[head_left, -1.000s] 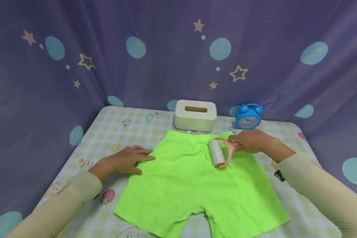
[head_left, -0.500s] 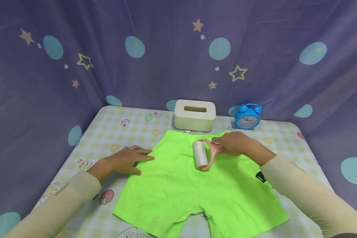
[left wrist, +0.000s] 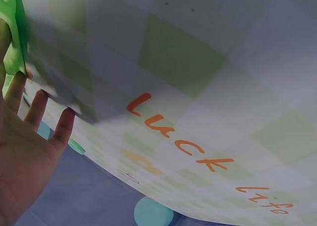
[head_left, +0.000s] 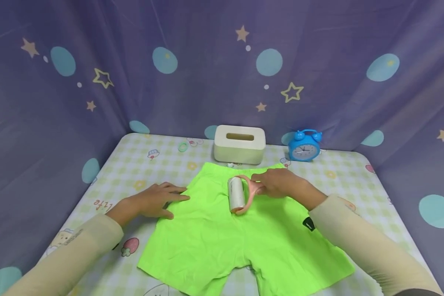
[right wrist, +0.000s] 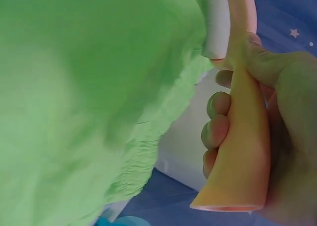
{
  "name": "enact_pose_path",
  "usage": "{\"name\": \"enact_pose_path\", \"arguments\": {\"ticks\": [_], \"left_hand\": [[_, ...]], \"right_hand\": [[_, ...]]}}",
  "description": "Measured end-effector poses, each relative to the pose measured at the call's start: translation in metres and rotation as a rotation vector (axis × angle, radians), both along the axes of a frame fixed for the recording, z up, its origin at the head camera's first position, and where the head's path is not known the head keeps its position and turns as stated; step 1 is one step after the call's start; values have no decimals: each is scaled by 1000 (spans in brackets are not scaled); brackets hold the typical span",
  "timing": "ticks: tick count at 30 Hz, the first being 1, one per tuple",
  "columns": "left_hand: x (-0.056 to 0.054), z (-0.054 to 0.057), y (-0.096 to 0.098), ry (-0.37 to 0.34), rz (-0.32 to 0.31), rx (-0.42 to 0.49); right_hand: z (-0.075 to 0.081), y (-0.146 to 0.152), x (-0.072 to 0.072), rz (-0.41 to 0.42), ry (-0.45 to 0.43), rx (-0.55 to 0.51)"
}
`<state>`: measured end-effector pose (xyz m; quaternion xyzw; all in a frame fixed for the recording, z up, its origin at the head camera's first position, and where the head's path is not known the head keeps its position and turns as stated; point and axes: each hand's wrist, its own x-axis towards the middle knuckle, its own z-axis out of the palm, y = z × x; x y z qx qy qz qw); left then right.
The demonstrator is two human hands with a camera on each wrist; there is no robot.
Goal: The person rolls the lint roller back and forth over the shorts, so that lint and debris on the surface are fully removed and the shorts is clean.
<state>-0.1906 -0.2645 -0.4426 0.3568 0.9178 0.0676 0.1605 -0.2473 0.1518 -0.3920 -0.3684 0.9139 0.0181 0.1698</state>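
Observation:
Neon green shorts (head_left: 207, 230) lie spread on the table, waistband at the far side. My right hand (head_left: 279, 183) grips the pink handle of a lint roller (head_left: 237, 195), whose white cylinder rests on the shorts just below the waistband, near the middle. In the right wrist view, the fingers and thumb wrap round the flared handle (right wrist: 247, 146). My left hand (head_left: 153, 200) lies at the left edge of the shorts, its fingers spread and the fingertips touching the fabric. The left wrist view catches that hand's straight fingers (left wrist: 62, 129) beside the green cloth.
Behind the waistband stands a cream tissue box (head_left: 239, 152). A blue alarm clock (head_left: 305, 146) is to its right, and a small green ring (head_left: 183, 147) lies to its left. A checked cloth (head_left: 129, 164) covers the table; a purple curtain (head_left: 207, 24) hangs around it.
My right hand has moved the lint roller leftward across the shorts, from the right side to near the middle. A black tag on the shorts now shows more fully. The left hand stays in place.

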Motion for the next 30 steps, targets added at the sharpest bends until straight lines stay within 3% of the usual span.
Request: {"name": "enact_pose_path", "arguments": {"ticks": [14, 18, 23, 30], "left_hand": [[6, -3, -7, 29, -14, 21], [5, -5, -5, 22, -12, 8], [0, -5, 0, 29, -24, 6], [-1, -1, -2, -2, -8, -15]], "right_hand": [[29, -50, 6, 20, 14, 193], [29, -63, 10, 45, -11, 187], [25, -64, 11, -9, -23, 204], [17, -52, 11, 0, -3, 115]]}}
